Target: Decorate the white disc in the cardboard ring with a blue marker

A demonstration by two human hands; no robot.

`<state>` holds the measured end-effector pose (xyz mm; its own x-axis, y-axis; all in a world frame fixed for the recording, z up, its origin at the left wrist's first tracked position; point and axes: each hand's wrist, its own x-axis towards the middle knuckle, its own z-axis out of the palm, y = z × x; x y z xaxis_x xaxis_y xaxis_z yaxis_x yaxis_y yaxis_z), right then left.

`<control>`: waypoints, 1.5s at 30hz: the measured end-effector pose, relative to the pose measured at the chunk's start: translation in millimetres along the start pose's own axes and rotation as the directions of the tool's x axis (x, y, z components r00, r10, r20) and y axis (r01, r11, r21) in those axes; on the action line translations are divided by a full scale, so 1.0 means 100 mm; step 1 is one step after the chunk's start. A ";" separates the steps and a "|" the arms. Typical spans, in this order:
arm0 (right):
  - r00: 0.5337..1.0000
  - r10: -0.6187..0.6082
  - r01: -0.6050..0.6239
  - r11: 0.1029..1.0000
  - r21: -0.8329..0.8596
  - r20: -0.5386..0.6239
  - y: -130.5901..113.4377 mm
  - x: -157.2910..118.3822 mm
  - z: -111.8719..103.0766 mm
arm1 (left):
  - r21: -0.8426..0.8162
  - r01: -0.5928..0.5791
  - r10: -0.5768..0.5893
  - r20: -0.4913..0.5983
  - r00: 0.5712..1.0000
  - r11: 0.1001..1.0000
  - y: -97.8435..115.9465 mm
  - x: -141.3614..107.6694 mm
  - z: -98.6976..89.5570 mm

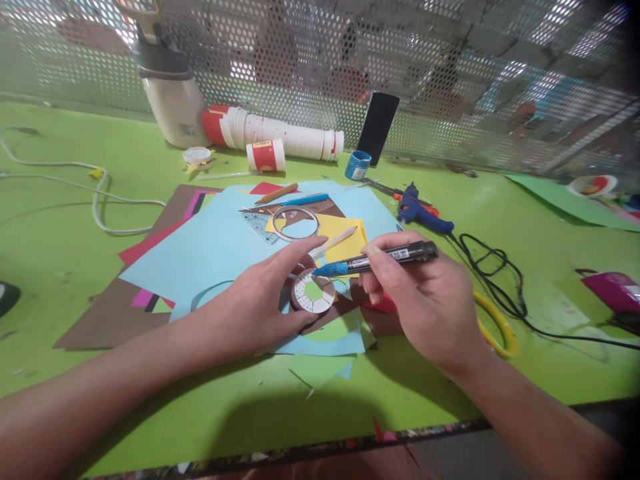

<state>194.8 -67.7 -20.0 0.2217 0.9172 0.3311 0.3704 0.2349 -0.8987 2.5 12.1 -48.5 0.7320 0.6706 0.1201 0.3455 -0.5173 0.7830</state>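
My left hand (253, 303) curls its thumb and fingers around a small round white disc (327, 298), which has a green centre and a ring split into segments. Blue dots mark some of those segments. In my right hand (433, 300) is a black permanent marker (395, 257) with a blue front end, held like a pen. Its tip is at the upper edge of the disc; whether it touches I cannot tell. Under the hands lie sheets of light blue paper (195, 247), along with brown card (100, 313) and yellow paper (347, 233).
Beyond the disc lie a clear ring (275, 229), a set square (260, 227) and several pens. A blue glue gun (420, 210) with a black cord is at right, near a yellow tape roll (505, 330). Stacked paper cups (290, 133), a paint jar (358, 167) and a phone (379, 127) stand behind.
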 end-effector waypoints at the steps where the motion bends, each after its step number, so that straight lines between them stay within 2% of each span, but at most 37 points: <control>1: 1.000 -0.005 0.005 1.000 -0.005 -0.004 -0.01 0.00 0.00 | -0.004 0.010 -0.010 0.000 1.000 1.000 0.01 0.00 0.00; 27: 1.000 -0.004 0.005 1.000 -0.029 0.019 0.04 0.01 0.02 | -0.005 -0.032 0.032 -0.002 0.999 0.999 -0.03 0.00 0.02; 45: 0.993 -0.111 0.105 0.982 -0.158 -0.029 0.06 0.00 0.05 | 0.023 -0.040 0.040 -0.023 0.999 0.999 -0.01 0.01 0.02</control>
<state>192.7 -64.3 -26.7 0.2054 0.8756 0.4372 0.5293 0.2763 -0.8022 3.4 12.3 -50.5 0.7317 0.6613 0.1653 0.3298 -0.5557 0.7631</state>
